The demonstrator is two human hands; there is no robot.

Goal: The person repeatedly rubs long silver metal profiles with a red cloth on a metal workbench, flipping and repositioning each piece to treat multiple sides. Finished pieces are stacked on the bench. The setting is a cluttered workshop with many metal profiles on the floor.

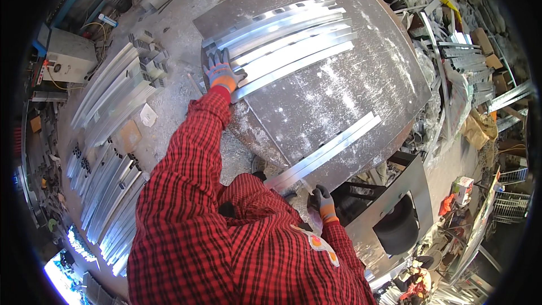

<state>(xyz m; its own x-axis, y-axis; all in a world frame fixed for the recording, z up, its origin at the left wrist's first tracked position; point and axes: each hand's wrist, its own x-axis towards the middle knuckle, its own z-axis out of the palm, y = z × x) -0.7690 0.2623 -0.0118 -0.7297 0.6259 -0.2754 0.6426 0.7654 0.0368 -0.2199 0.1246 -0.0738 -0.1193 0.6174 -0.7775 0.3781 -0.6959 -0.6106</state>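
My left hand (223, 72), in a grey and orange glove, lies at the left ends of a row of shiny metal strips (299, 39). Its fingers are stretched out and the thumb is spread, touching the strips. The strips lie side by side on a worn dark metal tabletop (271, 107). Closer to my body, two more strips (333, 149) lie slanted, their near ends reaching past the table's edge. Beside those ends is my right hand (323, 203), gloved alike, with its fingers curled. A thin pale piece shows by its fingertips; what the hand holds is hidden.
Stacks of metal profiles (110, 90) lie on the floor at left, with more bundles (110, 197) nearer. A grey metal panel with an oval opening (361, 220) stands by my right arm. Scrap strips and bags (457, 79) crowd the right side. A grey box (70, 56) stands far left.
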